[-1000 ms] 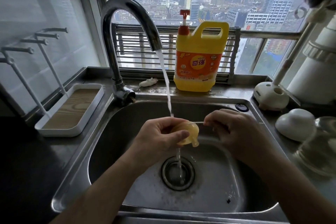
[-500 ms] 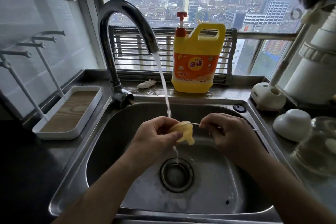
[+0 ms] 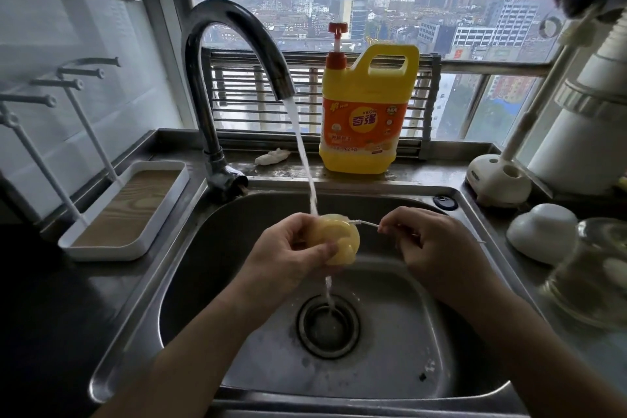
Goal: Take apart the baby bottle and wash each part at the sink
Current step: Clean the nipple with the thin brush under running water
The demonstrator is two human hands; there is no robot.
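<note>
Over the steel sink [image 3: 475, 332], my left hand [image 3: 288, 254] grips a yellowish, translucent bottle nipple [image 3: 339, 241] under the running water from the faucet [image 3: 237, 54]. My right hand [image 3: 431, 241] pinches a thin white brush [image 3: 368, 223] whose tip touches the nipple's upper right edge. Water runs off the nipple into the drain [image 3: 327, 326]. On the right counter stand a clear glass bottle body [image 3: 590, 275] and a white cap [image 3: 539, 234].
A yellow dish soap jug [image 3: 366, 119] stands on the ledge behind the sink beside a small white scrap [image 3: 271, 157]. A white drying rack with a wood-look tray [image 3: 129, 210] is at the left. White brush holder [image 3: 495, 180] and a white appliance [image 3: 590, 125] are at the right.
My left hand has turned the nipple a little under the water and my right hand has drawn the thin brush slightly outward. The view has shifted slightly.
</note>
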